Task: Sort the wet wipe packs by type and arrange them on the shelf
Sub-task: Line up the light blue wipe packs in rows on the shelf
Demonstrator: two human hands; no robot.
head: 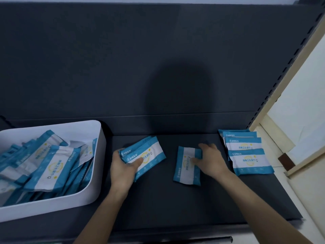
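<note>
Blue-and-white wet wipe packs lie on a dark shelf. My left hand grips a small stack of packs left of centre, thumb across the top one. My right hand pinches the upper right part of a single pack that lies on the shelf in the middle. At the right end, a row of overlapping packs is laid out front to back. A white bin on the left holds several loose packs.
The shelf's dark back panel rises behind. A slotted upright borders the shelf on the right, with a pale wooden frame and floor beyond it. The shelf's front edge runs below my forearms.
</note>
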